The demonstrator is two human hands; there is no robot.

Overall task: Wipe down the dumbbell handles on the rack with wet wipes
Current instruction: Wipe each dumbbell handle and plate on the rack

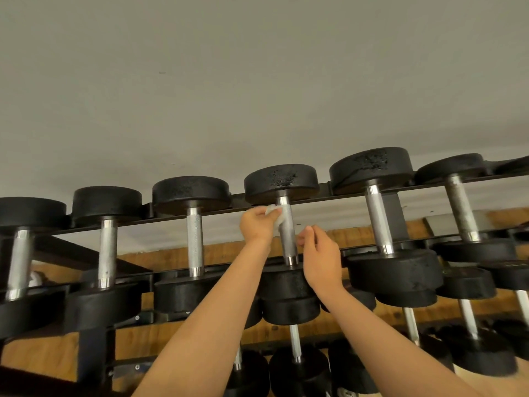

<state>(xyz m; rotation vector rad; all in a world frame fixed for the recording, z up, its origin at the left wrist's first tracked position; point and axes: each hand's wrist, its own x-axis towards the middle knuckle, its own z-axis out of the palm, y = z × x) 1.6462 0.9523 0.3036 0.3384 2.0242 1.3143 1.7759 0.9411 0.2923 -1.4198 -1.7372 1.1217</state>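
Plain grey wall (257, 81), with brown wood (177, 255) lower down.

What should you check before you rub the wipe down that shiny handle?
1. Wipe in hand: the left hand grips the wipe. Ok.
2. Wipe on the metal: it presses against the upper part of the handle. Ok.
3. Path below free: the right hand has its fingers close beside the handle's lower half. Not ok.
4. Right hand touching the handle: blurred fingertips. Cannot tell.
5. Dumbbell seated: both ends sit on the rack. Ok.
6. Wipe wet enough: cannot tell.
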